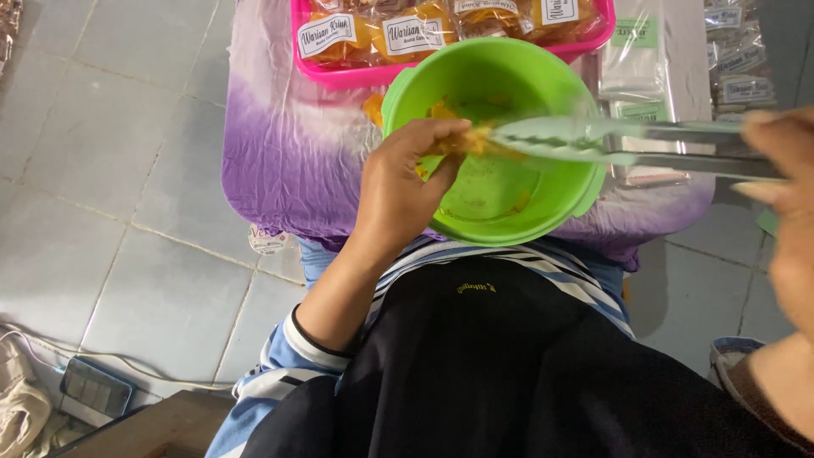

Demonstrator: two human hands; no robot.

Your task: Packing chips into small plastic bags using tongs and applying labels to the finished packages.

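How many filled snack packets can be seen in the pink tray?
4, side by side in the pink tray: far left, next, third, far right. The top edge cuts them; more may be hidden.

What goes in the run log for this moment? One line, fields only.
left hand: holds yellow snack at bowl | right hand: grips tongs | tongs: tips on snack

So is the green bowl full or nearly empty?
Nearly empty. The bowl's green bottom shows bare, with only a few orange pieces near the left hand and the tongs held by the right hand.
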